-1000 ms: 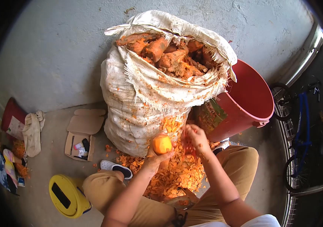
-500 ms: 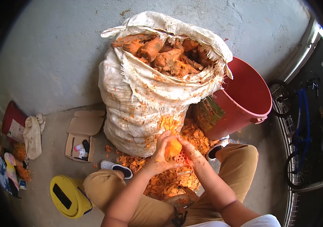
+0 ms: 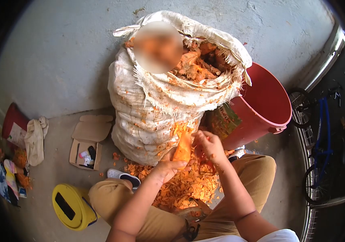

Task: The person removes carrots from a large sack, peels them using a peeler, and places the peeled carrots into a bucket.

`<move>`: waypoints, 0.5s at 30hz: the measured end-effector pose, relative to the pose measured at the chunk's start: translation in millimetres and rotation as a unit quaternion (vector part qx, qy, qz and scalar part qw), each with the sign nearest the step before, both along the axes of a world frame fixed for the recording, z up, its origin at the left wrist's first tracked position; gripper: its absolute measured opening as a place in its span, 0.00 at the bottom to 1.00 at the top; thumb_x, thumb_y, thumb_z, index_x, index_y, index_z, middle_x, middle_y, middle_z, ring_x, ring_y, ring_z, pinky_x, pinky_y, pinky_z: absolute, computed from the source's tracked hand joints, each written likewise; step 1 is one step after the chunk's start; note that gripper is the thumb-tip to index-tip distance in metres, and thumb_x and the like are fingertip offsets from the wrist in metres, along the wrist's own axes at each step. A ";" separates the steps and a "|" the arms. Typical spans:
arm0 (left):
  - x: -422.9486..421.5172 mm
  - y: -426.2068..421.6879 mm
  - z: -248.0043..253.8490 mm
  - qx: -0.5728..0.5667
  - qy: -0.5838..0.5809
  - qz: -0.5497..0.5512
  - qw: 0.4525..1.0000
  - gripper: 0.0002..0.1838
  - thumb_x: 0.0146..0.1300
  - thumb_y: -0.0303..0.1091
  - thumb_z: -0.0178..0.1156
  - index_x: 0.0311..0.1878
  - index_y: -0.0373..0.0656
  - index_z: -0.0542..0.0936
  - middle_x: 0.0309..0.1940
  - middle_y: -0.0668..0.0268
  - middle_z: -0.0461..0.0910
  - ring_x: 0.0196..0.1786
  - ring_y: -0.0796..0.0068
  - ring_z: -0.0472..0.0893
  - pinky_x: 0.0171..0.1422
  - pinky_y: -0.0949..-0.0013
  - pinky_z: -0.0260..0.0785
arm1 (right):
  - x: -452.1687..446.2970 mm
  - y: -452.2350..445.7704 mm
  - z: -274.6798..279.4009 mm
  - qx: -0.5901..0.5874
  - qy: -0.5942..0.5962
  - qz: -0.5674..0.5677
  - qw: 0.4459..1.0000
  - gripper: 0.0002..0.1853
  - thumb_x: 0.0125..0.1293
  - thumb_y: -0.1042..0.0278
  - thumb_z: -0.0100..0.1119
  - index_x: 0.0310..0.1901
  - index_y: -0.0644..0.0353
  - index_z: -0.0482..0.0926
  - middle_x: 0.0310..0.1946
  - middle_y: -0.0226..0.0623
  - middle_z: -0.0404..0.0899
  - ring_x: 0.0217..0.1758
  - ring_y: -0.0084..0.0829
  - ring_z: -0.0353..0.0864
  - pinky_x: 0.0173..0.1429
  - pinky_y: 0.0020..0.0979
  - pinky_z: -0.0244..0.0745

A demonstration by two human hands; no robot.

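My left hand (image 3: pixel 165 169) is wrapped round the lower end of a peeled orange root vegetable (image 3: pixel 183 147), which points up and slightly right. Close beside its upper end, my right hand (image 3: pixel 209 146) has its fingers curled in; what they hold, if anything, I cannot make out. Under both hands a heap of orange peelings (image 3: pixel 188 183) covers the floor between my legs. Directly in front stands a large white woven sack (image 3: pixel 130 109), its mouth folded open, with orange-brown roots (image 3: pixel 196 66) showing inside. A blurred circle hides part of them.
Right of the sack leans a big red bucket (image 3: pixel 261 117). A yellow bucket (image 3: pixel 84 213) with a dark phone-like slab on its lid is by my left knee. Further off lie an open cardboard box (image 3: pixel 84 151), a cloth (image 3: pixel 35 141) and a blue bicycle (image 3: pixel 322 133).
Both hands were together round the root. Now my left hand alone holds it, tilted upright, and my right hand has moved up and right, off the root's side.
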State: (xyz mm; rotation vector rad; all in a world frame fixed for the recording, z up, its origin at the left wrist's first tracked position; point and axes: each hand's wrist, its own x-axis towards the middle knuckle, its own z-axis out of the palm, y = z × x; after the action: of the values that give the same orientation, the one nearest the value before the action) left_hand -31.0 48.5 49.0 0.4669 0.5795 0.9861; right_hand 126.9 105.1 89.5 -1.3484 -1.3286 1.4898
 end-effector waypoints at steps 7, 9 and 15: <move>-2.1 -2.3 -3.9 -0.003 0.041 -0.015 0.999 0.31 0.42 0.22 0.62 0.53 0.41 0.64 0.39 0.65 0.72 0.40 0.74 0.73 0.42 0.71 0.69 | 6.9 18.1 8.9 0.084 0.314 -0.151 0.933 0.14 0.64 0.60 0.46 0.40 0.66 0.69 0.20 0.36 0.71 0.17 0.25 0.71 0.20 0.24 0.69; 0.3 -3.9 -1.5 0.007 0.074 -0.009 0.997 0.31 0.40 0.22 0.63 0.52 0.41 0.66 0.39 0.66 0.72 0.40 0.76 0.73 0.42 0.73 0.69 | 1.7 20.0 9.5 0.091 0.369 -0.150 0.913 0.14 0.64 0.61 0.46 0.40 0.66 0.69 0.21 0.37 0.70 0.18 0.26 0.70 0.21 0.25 0.70; 4.2 -7.6 -5.2 0.044 0.071 -0.042 0.996 0.27 0.41 0.21 0.63 0.48 0.40 0.68 0.39 0.67 0.72 0.41 0.77 0.73 0.45 0.74 0.68 | -24.1 14.6 14.1 0.076 0.375 -0.080 0.921 0.13 0.64 0.63 0.46 0.40 0.67 0.69 0.20 0.33 0.69 0.18 0.23 0.69 0.20 0.24 0.69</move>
State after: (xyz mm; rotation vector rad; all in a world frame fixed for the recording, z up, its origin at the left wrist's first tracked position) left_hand -26.9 40.8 43.9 0.6388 0.6393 0.9052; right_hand 102.8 119.7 103.6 -0.6433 -0.7905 1.5240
